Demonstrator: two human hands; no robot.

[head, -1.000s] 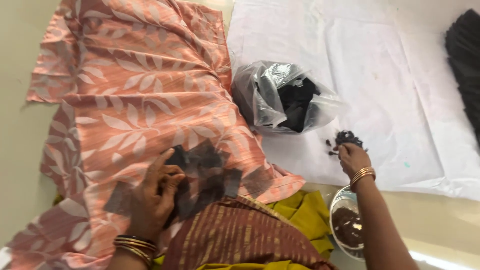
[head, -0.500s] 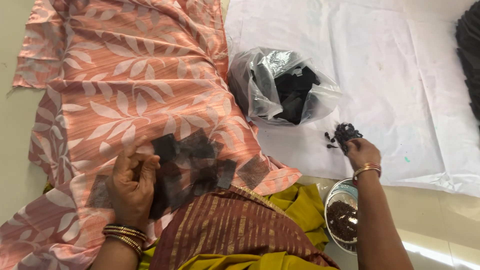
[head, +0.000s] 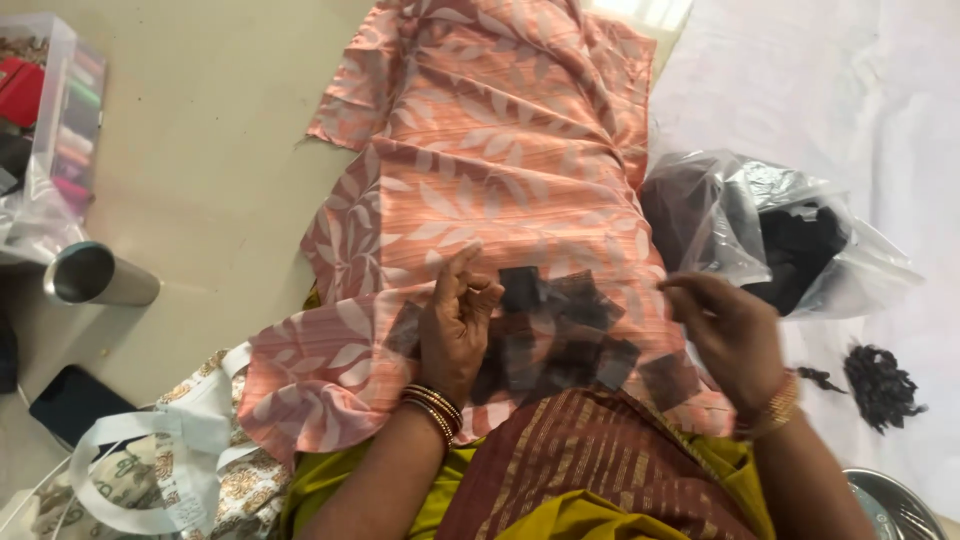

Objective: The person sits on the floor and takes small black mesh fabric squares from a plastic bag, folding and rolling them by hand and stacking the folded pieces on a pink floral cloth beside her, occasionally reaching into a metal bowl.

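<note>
Centre frame: sheer dark net squares (head: 560,335) lie on the peach leaf-print cloth (head: 480,150). We judge them light, limp; pinch at corners. Left hand (head: 455,325) pinches one square; right hand (head: 730,340) hovers, fingers loosely curled, empty.

To your right, a crumpled clear plastic bag (head: 800,240) of black material lies on the white sheet. Far left stands a clear plastic box (head: 60,110) of coloured spools. Near left, a dark phone screen (head: 75,405) lies flat.

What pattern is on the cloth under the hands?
White leaves on the ribbed salmon-pink cloth, seen in the head view.
</note>
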